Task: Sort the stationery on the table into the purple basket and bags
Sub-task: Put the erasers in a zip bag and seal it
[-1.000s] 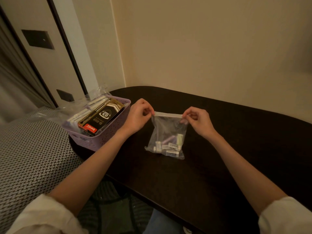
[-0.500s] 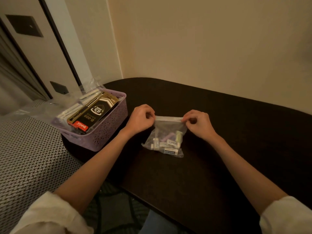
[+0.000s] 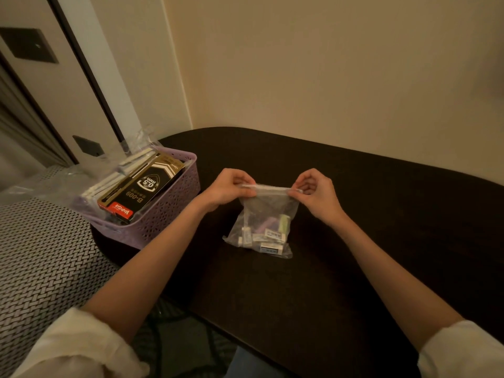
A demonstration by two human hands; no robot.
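Left hand point(image 3: 227, 188) and right hand point(image 3: 316, 192) pinching zip strip of clear bag point(image 3: 264, 225) on table point(image 3: 381, 241), erasers inside. Purple basket point(image 3: 166, 214) sitting filled alongside. Seemingly sealing; sorting looking nearly finished.

Dark brown table point(image 3: 354, 241) with a rounded far corner, set against a plain cream wall point(image 3: 327, 72) that runs behind both hands and turns a corner up and to the left of them. Past that corner, well left of the hands, a pale panel with a dark vertical strip point(image 3: 81, 64) carries two dark rectangular plates point(image 3: 28, 45). Below and left of the hands, beside the table edge, a surface in black-and-white woven pattern point(image 3: 46, 263); lighting dim and warm.
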